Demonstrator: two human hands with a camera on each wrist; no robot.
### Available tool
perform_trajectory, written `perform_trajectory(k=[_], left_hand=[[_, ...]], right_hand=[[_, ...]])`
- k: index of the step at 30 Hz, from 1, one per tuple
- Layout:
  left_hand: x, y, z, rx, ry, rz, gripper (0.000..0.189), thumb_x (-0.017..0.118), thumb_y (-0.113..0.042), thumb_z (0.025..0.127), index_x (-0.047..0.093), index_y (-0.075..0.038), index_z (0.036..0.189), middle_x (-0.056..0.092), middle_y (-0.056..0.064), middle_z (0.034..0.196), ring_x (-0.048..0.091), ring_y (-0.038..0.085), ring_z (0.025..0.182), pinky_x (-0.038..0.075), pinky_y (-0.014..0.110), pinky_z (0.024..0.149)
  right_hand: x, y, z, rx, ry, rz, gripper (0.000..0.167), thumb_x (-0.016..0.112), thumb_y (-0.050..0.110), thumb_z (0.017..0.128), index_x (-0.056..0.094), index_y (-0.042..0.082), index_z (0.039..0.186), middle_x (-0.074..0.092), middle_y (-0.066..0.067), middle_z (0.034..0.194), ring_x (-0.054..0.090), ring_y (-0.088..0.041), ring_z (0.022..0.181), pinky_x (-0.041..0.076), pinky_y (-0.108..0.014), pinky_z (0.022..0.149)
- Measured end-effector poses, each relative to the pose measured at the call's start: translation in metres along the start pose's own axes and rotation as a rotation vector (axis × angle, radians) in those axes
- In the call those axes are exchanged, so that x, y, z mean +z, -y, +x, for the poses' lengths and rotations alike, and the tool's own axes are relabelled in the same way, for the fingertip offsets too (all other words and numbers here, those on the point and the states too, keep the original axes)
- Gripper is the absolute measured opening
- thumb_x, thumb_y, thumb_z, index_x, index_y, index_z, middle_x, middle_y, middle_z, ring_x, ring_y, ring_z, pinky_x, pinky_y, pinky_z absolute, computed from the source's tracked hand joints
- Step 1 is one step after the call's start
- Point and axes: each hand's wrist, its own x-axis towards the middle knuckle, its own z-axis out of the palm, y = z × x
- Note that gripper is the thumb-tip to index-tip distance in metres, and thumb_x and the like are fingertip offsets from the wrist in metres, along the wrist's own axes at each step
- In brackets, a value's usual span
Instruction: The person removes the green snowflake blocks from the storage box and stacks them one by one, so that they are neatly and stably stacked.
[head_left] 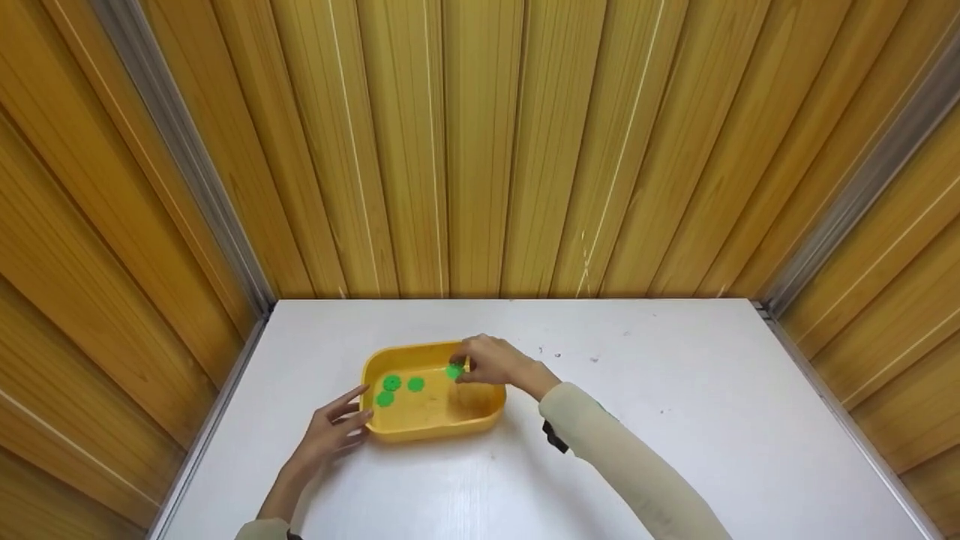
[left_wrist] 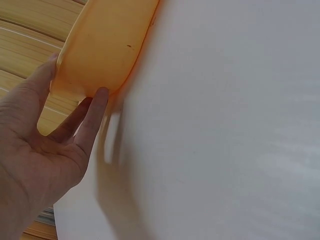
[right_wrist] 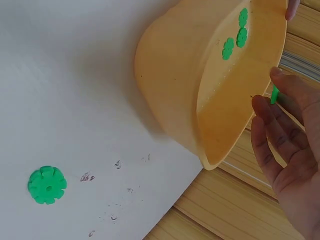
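Note:
A shallow yellow plastic basin stands on the white table. My right hand is over its right end, pinching a green notched disc between thumb and fingertips. Three more such discs lie at the left on the basin floor: an upper-left disc, a lower-left disc and a disc beside them. At the basin's left end, the fairly straight fingers of my left hand touch the outer wall and rim. The left wrist view shows my palm standing off from the wall.
Another green notched disc lies on the white table in the right wrist view; the head view does not show it. Small dark marks dot the tabletop. Wood-patterned panels rise behind the table and at both sides.

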Motion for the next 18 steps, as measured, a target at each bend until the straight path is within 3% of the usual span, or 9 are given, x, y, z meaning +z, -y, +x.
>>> perform_trajectory(k=[8,18], left_hand=[[0.000,0.001,-0.005,-0.005,0.013,0.004,0.060,0.075,-0.022,0.095,0.053,-0.018,0.150,0.054,0.023,0.137,0.068,0.022,0.107,0.064,0.040,0.094],[-0.001,-0.002,0.001,-0.005,0.021,-0.003,0.060,0.075,-0.022,0.094,0.053,-0.017,0.150,0.054,0.023,0.138,0.067,0.022,0.108,0.063,0.040,0.096]], right_hand=[[-0.005,-0.012,-0.024,0.010,-0.058,0.012,0.029,0.076,0.023,0.093,0.075,0.005,0.117,0.074,-0.009,0.107,0.072,-0.019,0.087,0.062,-0.025,0.077],[-0.029,-0.027,-0.049,0.056,-0.098,0.069,0.033,0.076,0.019,0.093,0.074,0.004,0.122,0.074,-0.010,0.114,0.072,-0.024,0.090,0.065,-0.033,0.081]])
